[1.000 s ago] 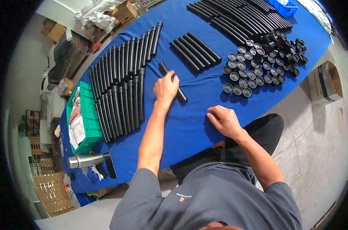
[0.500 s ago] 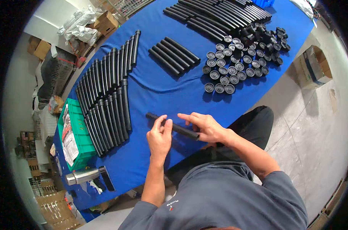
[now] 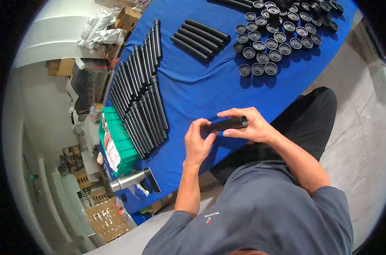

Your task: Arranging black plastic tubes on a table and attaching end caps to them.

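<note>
Your left hand (image 3: 197,145) grasps a black tube (image 3: 228,124); beside this grip your right hand (image 3: 255,126) curves round it, hold unclear; a slack pinch could drop it

The person wears a dark grey shirt (image 3: 265,204) with short, loose sleeves (image 3: 334,210). On the left side of the chest is a tiny mark (image 3: 209,217), white with a little bit of red. The shirt has soft folds near the tummy. The trousers (image 3: 305,117) are black. The left hand (image 3: 198,144) and the right hand (image 3: 256,125) are bare, and so are both forearms (image 3: 293,155).
</note>
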